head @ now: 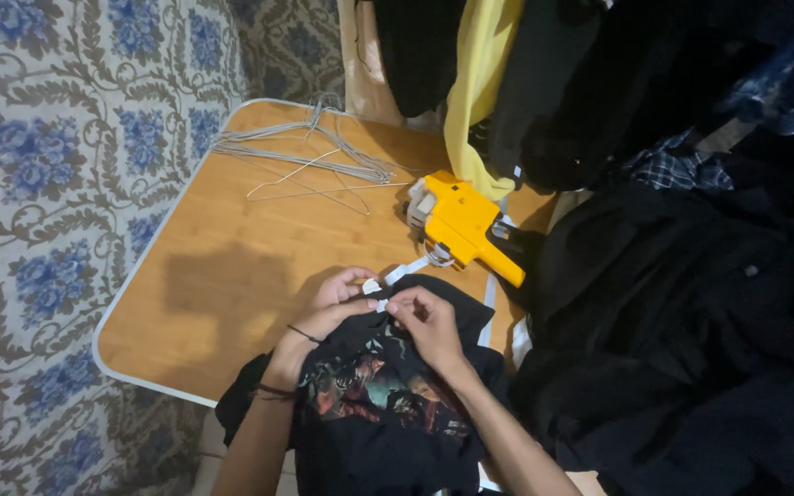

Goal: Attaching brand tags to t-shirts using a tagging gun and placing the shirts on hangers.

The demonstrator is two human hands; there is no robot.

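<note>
Left hand: the left hand [337, 298] is resting low in the middle of the frame, fingers drawn together and pinching the top edge of a black printed T-shirt [383, 395]; a dark band is sitting around its wrist.
Right hand: the right hand [425, 321] is lying just beside the left, its fingertips closing on the same edge of cloth, where a small white tag [374, 287] is showing between the two hands.
T-shirt: the garment is lying at the near edge of the table, lower centre of the frame, with a coloured print facing up and its lower part hanging over the edge under the forearms.
Label strip: a white paper strip [408, 269] is running from the tag up and right toward the gun.
Tagging gun: a yellow price-label gun [461, 225] is lying on the table just above and right of the hands, near the centre of the frame, touched by neither hand.
Hangers: a bundle of wire hangers [310, 152] is lying in the upper middle, well apart from the hands.
Table: a wooden folding table [222, 266] with a pale rim is filling the left centre.
Surroundings: a pile of dark clothes [691, 312] is taking up the right side, a yellow garment [480, 83] is hanging at the top, and a blue floral covering [39, 184] is spreading along the left.
</note>
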